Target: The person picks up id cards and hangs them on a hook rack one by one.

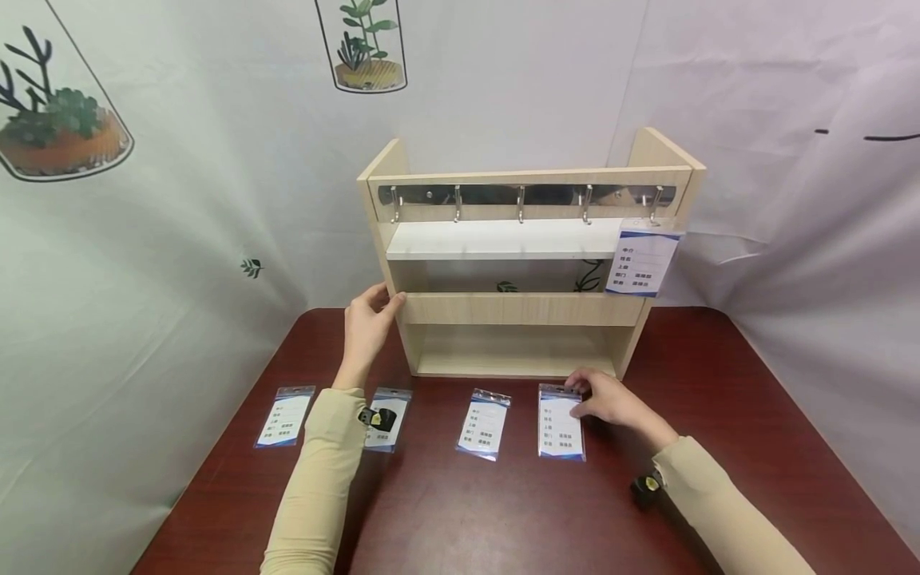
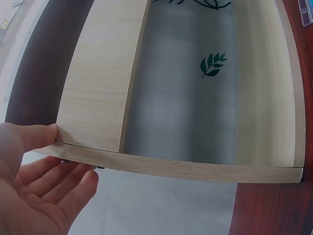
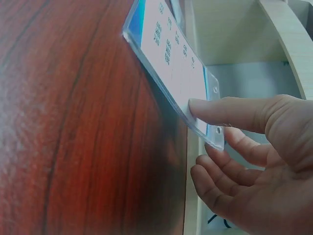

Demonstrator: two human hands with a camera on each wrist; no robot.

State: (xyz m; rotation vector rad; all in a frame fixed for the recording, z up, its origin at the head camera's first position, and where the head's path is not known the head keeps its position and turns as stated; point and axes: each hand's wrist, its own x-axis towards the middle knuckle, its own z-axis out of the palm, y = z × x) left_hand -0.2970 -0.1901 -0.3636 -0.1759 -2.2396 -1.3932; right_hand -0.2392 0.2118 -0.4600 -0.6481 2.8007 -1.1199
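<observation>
I have the right hand [image 1: 607, 399] pinching a badge holder [image 1: 557, 431] at its top right corner, thumb on the printed face and fingers behind; the holder's body lies to that hand's left, above the dark red table [image 1: 496, 511]; I cannot tell how much of it is lifted; up and left of there, the left hand [image 1: 366, 323] grips the side of the wooden shelf [image 1: 517, 309], thumb in front, fingers round the outside; I take the step in hand to be picking up the holder while the shelf is braced; three more holders [image 1: 484, 425] lie farther left of the right hand, one partly covered by a wrist camera [image 1: 388, 420]; above the right hand, a hanging holder [image 1: 642, 263] is at the rightmost hook [image 1: 655, 206]; the next move, I judge, calls for a steady lift with the top slot clear of the fingers.
</observation>
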